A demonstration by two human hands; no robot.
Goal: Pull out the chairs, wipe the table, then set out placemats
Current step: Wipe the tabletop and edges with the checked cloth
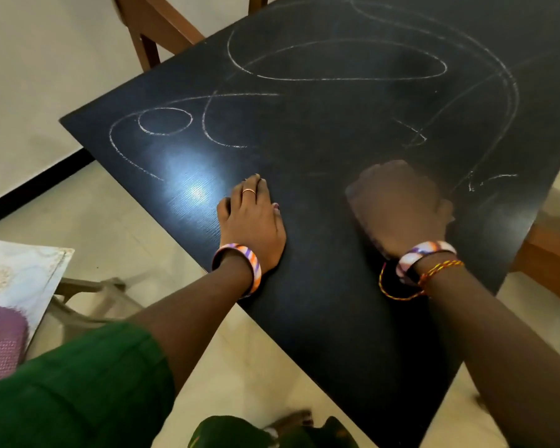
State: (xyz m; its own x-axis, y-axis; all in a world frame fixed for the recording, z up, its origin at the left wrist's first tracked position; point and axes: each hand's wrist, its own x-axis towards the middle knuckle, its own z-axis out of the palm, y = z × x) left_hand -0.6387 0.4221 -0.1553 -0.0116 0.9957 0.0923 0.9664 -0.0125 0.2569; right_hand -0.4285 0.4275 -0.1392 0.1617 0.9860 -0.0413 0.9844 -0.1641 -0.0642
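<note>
We are leaning over the desk (304,130), a broad black slab with a fine grain, hard and flat, and we judge it heavy enough to stay put while we rub it. White chalk lines (337,77) loop across most of its far half, while the near half, by our arms, looks largely free of them, so we reckon the wiping is partly done and no placemat has gone onto the desk yet.

Beyond the desk's far left edge stands a brown wooden chair (152,24), clear of the top; another piece of brown wood shows past the right edge.

Left of the desk, on a lower surface, lie what seem to be the placemats (17,279), a pale patterned one with a purple textured one over its near part. They look thin, light and bendy, so we would lift each by an edge.

Our left hand (253,218) lies flat on the desk near its left edge, fingers straight, bracing us. Our right hand (408,215) is blurred; it presses on a dark cloth (366,189) on the desk's right half, though we cannot tell whether the fingers curl round it. The cloth seems soft and limp, best bunched under the palm so it does not slide free.
</note>
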